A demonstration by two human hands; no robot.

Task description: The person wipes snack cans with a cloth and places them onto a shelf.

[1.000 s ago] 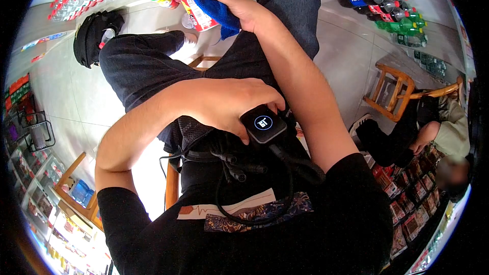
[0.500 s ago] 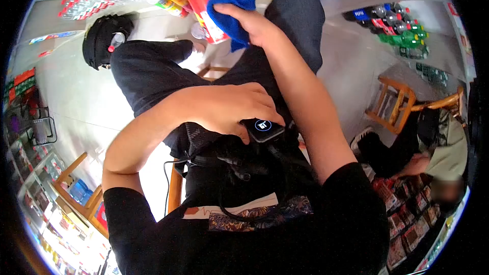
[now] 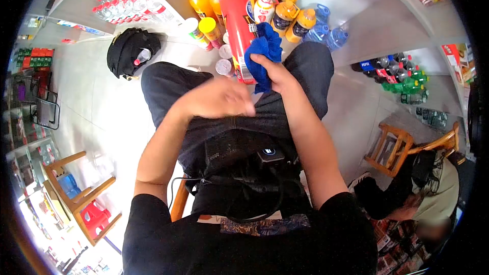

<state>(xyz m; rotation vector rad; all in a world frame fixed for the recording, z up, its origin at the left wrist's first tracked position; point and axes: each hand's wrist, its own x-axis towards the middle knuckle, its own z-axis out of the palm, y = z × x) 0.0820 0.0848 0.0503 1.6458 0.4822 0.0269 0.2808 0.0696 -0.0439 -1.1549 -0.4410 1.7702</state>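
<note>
The one legible marking is the word "PEPSI", printed on a dark blue bottle label (image 3: 365, 65) located well to the right of the red canister (image 3: 234, 26). The red canister itself carries a blue oval emblem near its upper end and printing along its side, both too small or too covered to read. Below the red canister, a black device (image 3: 270, 159) displays a round, blue-ringed sign; the figure inside it cannot be made out.

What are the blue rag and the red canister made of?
Blue rag: probably soft, matte fabric, since it bunches in the right hand.
Red canister: smooth, printed, with stiff, straight sides; maybe metal or coated cardboard.
</note>
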